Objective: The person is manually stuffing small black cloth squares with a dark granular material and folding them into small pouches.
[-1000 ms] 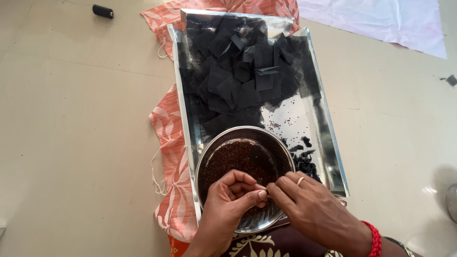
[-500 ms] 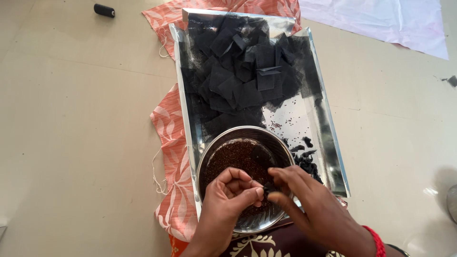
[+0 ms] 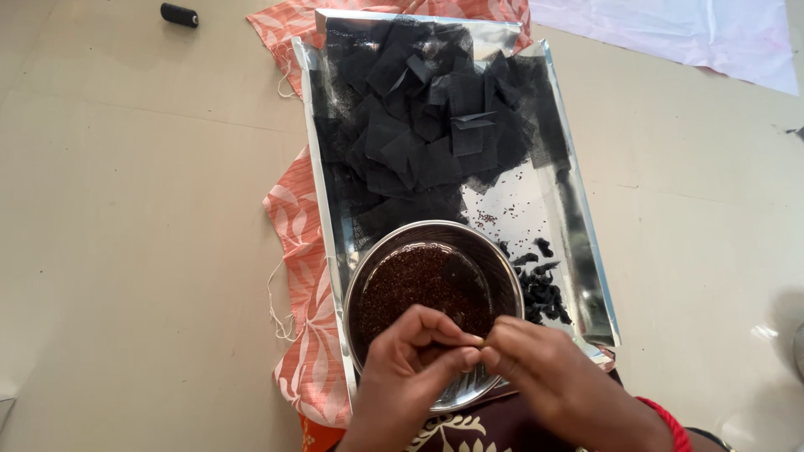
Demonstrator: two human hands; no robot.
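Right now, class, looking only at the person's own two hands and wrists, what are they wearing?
Both hands are bare: no gloves, and no sleeves reach the wrists in view. The left hand shows no ring or band from this angle. The right hand has a red bangle around its wrist. Any ring on its fingers is hidden at this moment.

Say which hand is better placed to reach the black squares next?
Probably right. The right hand sits on the tray's open side, nearer the black squares; the left hand is curled over the bowl, pinching something.
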